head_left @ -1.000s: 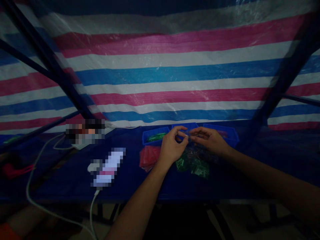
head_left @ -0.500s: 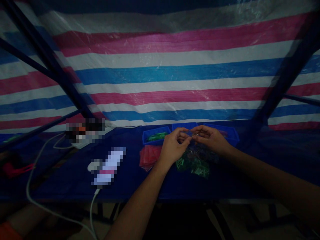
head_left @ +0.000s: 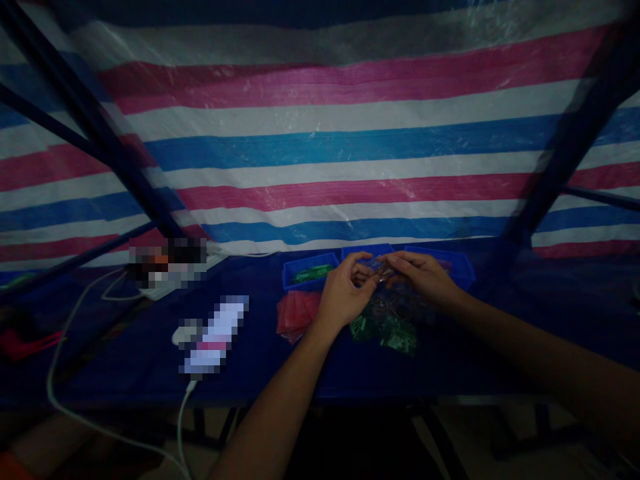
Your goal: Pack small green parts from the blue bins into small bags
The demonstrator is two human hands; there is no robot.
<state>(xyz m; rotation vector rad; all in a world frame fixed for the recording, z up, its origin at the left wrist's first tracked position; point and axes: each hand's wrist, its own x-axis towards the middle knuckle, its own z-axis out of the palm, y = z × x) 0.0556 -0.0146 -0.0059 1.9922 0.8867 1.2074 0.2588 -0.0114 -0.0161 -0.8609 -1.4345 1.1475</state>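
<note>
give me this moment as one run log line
left hand: pinching small item | right hand: pinching same item, fingertips meeting | below: green pieces | left: red bag | behind: blue trays

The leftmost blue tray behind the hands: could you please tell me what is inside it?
The blue tray holds small green pieces; their exact kind is too dim to tell. Its right end is hidden behind the left hand.

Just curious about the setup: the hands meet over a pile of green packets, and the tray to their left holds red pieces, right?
Not quite. In the head view that tray holds green pieces; the red packets lie on the table before it. The hands do meet above the green packets.
</note>
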